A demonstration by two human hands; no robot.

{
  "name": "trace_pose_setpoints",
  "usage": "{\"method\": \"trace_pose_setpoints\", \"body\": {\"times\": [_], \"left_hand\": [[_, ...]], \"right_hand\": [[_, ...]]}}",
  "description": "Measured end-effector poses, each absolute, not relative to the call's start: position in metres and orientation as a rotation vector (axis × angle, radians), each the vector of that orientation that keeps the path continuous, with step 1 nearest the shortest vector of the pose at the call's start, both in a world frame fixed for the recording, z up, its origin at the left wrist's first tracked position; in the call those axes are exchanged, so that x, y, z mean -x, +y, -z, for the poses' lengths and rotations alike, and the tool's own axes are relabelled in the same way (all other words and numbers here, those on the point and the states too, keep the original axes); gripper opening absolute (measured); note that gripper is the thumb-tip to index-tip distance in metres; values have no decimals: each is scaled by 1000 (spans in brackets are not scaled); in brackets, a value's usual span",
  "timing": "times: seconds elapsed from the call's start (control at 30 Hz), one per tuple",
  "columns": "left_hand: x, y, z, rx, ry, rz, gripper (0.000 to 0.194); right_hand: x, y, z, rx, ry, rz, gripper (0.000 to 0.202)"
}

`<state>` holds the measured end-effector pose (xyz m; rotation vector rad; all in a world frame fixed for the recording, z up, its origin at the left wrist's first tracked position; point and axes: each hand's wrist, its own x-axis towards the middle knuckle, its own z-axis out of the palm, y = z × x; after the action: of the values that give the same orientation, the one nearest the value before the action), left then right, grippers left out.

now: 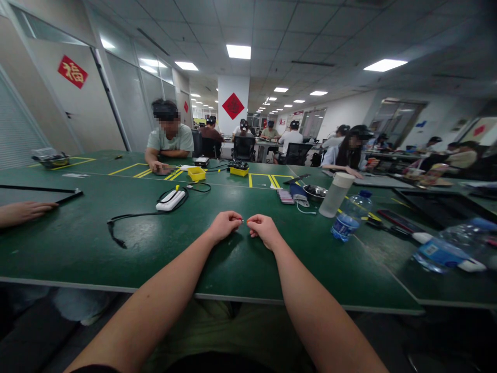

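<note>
Over the green table (pixel 155 264), my left hand (pixel 226 226) is closed in a pinch, with a tiny item at its fingertips that is too small to name. Facing it a short gap away, my right hand (pixel 264 229) also pinches something small, with a bit of orange showing at the fingertips. The two hands are close but apart, above the middle of the table. Behind them to the left lies a white power bank (pixel 171 200) with a black cable (pixel 134 216).
A frosted bottle (pixel 336 196) and a water bottle (pixel 351 216) stand at right, near a metal bowl (pixel 316 192). Another water bottle (pixel 446 247) lies farther right. Yellow trays (pixel 196 174) sit farther back. A person's hand (pixel 29 212) rests at far left; another person (pixel 170 135) sits opposite.
</note>
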<state>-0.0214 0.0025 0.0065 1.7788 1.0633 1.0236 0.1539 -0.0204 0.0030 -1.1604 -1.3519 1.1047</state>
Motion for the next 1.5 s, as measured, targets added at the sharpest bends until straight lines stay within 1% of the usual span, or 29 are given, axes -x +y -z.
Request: {"method": "trace_pose_setpoints", "body": {"times": [0.2, 0.5, 0.73, 1.17, 1.5], "left_hand": [[21, 0, -8, -1776, 1078, -1019, 24], [18, -6, -12, -1806, 1033, -947, 20], [17, -9, -17, -1826, 1041, -919, 22], [16, -9, -14, -1805, 973, -932, 22], [17, -9, -16, -1765, 1034, -999, 22]], "right_hand": [[-154, -21, -3, 1157, -1370, -1107, 20], [-153, -24, -7, 1154, -1397, -1119, 21], [-154, -25, -7, 1153, -1425, -1115, 19], [-154, -24, -4, 1122, -1428, -1112, 25], [-153, -26, -7, 1112, -1360, -1143, 19]]}}
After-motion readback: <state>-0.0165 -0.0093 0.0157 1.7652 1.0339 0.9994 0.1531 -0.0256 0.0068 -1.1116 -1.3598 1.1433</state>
